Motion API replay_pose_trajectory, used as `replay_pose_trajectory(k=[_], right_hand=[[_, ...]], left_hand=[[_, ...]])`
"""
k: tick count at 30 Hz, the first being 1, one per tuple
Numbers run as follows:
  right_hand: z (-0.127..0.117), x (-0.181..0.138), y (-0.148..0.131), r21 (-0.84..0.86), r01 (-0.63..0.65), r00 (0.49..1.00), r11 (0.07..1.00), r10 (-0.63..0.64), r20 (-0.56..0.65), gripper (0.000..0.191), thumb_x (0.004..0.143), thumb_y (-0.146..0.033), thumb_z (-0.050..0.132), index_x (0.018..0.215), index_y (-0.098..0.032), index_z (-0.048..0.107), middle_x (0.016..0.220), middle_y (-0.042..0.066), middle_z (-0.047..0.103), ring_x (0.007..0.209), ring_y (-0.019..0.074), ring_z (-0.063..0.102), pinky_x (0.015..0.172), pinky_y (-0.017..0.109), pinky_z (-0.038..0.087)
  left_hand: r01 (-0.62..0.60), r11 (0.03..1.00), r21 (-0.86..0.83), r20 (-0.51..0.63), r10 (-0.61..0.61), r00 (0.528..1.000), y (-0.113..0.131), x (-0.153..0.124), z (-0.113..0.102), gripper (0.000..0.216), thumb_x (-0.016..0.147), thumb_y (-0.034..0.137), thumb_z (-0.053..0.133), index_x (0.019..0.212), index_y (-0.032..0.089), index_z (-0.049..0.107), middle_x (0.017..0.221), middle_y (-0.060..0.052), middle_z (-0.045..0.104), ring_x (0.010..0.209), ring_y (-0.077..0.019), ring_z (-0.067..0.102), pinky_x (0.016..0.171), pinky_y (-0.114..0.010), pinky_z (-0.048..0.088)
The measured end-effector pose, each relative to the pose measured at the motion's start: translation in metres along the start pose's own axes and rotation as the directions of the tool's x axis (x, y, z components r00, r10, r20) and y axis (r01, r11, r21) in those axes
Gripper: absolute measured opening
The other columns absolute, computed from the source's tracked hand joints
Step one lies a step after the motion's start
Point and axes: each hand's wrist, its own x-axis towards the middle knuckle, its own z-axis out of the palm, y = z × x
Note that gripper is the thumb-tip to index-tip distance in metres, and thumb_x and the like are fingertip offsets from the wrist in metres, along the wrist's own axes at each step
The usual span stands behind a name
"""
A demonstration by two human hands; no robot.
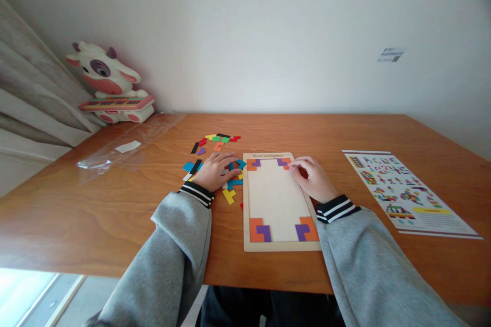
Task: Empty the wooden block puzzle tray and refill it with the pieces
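Note:
A wooden puzzle tray (280,199) lies flat on the table in front of me, with orange and purple block pieces set in each of its corners. My left hand (215,171) rests palm down, fingers spread, on a scatter of loose coloured puzzle pieces (217,140) just left of the tray; its fingertips touch a blue piece (241,163). My right hand (313,178) lies on the tray's upper right part, fingers curled, fingertips at the purple and orange pieces (284,163) in the top right corner. Whether it pinches a piece is hidden.
A printed pattern sheet (406,193) lies to the right of the tray. A clear plastic bag (123,150) with a white slip sits at the left. A plush cow toy (109,84) stands in the far left corner by a curtain (34,92). The table's near edge is close.

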Motion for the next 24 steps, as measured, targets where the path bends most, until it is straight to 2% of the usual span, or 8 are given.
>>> replay_pose_trajectory(k=[3,7,10,15,19,24], right_hand=[[0.000,0.000,0.001,-0.005,-0.001,1.000,1.000,0.001,0.006,0.020,0.093,-0.034,0.053,0.094,-0.021,0.068,0.099,0.010,0.067,0.100,0.0257,0.062,0.093,0.046,0.048],[0.000,0.000,0.000,-0.003,-0.006,1.000,1.000,0.006,0.010,0.020,0.093,-0.034,0.053,0.094,-0.021,0.068,0.099,0.010,0.067,0.099,0.0258,0.062,0.093,0.046,0.049],[0.000,0.000,-0.001,0.005,-0.011,1.000,1.000,0.011,0.004,0.019,0.093,-0.035,0.054,0.093,-0.022,0.068,0.098,0.009,0.066,0.099,0.0256,0.062,0.092,0.046,0.049],[-0.001,0.001,-0.003,0.014,-0.016,1.000,1.000,0.016,-0.003,0.019,0.093,-0.034,0.054,0.092,-0.022,0.068,0.098,0.009,0.067,0.098,0.0255,0.062,0.092,0.045,0.049],[-0.001,0.001,-0.002,0.010,-0.015,1.000,1.000,0.015,0.004,0.019,0.093,-0.034,0.054,0.093,-0.022,0.068,0.098,0.009,0.067,0.099,0.0256,0.062,0.093,0.045,0.048],[0.000,0.000,-0.001,0.008,-0.010,1.000,1.000,0.010,0.005,0.018,0.093,-0.033,0.054,0.094,-0.021,0.068,0.099,0.009,0.066,0.100,0.0258,0.062,0.093,0.046,0.049]], left_hand=[[0.052,0.999,-0.004,0.005,-0.052,0.999,0.004,0.003,0.005,0.036,0.094,0.042,0.057,0.122,0.022,0.065,0.132,-0.008,0.064,0.122,-0.0268,0.056,0.107,-0.047,0.044],[0.143,0.989,-0.026,-0.015,-0.143,0.990,0.012,0.010,0.010,0.038,0.091,0.048,0.061,0.116,0.020,0.067,0.117,-0.009,0.071,0.110,-0.0272,0.064,0.099,-0.045,0.049],[0.158,0.986,-0.054,-0.012,-0.159,0.987,0.015,0.013,0.012,0.036,0.090,0.048,0.062,0.113,0.020,0.067,0.105,-0.008,0.074,0.099,-0.0258,0.067,0.093,-0.042,0.051],[0.165,0.981,-0.104,-0.013,-0.167,0.986,0.015,0.012,0.011,0.035,0.091,0.046,0.059,0.114,0.020,0.065,0.107,-0.007,0.073,0.101,-0.0244,0.067,0.094,-0.041,0.051],[0.110,0.981,-0.159,-0.051,-0.119,0.992,0.015,0.011,0.011,0.034,0.090,0.041,0.062,0.117,0.020,0.064,0.112,-0.007,0.071,0.107,-0.0236,0.066,0.098,-0.039,0.052],[-0.068,0.973,-0.219,-0.120,0.042,0.992,0.023,0.009,0.008,0.023,0.092,0.027,0.060,0.114,0.022,0.064,0.124,-0.007,0.065,0.114,-0.0192,0.064,0.099,-0.034,0.053]])
